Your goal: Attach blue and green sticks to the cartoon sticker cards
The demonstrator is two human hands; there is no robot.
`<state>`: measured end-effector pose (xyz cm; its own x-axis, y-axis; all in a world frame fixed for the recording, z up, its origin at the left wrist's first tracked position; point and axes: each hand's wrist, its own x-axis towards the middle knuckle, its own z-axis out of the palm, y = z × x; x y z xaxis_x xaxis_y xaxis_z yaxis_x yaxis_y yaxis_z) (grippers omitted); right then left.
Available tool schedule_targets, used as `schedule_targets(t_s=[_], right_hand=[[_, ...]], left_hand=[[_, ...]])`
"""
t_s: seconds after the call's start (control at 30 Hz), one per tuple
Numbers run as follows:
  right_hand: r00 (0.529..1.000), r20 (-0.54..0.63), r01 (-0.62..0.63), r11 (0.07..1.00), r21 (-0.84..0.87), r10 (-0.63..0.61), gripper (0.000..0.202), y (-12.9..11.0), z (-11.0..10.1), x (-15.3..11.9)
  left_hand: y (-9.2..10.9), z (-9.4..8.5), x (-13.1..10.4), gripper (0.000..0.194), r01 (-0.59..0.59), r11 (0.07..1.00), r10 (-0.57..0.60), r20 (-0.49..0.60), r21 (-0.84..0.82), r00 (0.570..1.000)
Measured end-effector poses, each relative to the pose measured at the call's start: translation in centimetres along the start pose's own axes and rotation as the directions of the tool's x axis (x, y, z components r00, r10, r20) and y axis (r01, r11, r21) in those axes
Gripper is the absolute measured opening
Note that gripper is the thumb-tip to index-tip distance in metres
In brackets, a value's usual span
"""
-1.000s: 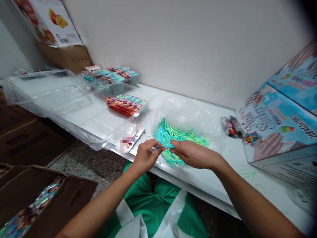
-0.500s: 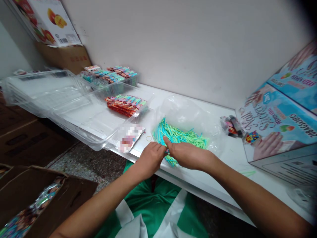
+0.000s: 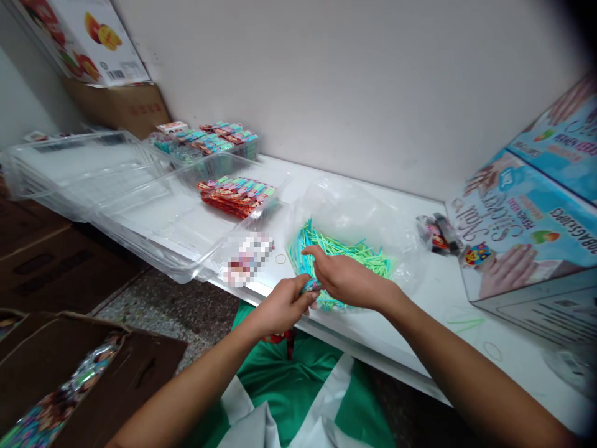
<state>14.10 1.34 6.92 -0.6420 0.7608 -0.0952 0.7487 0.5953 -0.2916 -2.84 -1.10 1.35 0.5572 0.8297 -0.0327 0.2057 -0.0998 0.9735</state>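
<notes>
So my left hand is nearly closed, thumb and fingers pinching a small shiny blue-and-pink packet near the front edge of the white table. My right hand is half-curled at its other side, thumb up, can't tell if it's gripping. From the packet, thin green-and-blue sticks are heaped at 1 o'clock, clear plastic tray at 10.

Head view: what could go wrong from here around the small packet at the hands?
The small packet, pinched in the left hand close to the front edge of the table, could slip and drop off.
The sticks lie in a loose heap, so the right hand in front of them might scatter some.
The clear tray appears to overhang the edge; a knock might tip it.
</notes>
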Motion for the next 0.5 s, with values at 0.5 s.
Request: schedule_targets(t_s=[0.5], right_hand=[[0.94, -0.055, -0.134, 0.515, 0.847, 0.336, 0.031, 1.5, 0.9, -0.2]], left_hand=[[-0.8, 1.3, 0.2, 0.033, 0.086, 0.846, -0.133, -0.053, -0.527, 0.99]])
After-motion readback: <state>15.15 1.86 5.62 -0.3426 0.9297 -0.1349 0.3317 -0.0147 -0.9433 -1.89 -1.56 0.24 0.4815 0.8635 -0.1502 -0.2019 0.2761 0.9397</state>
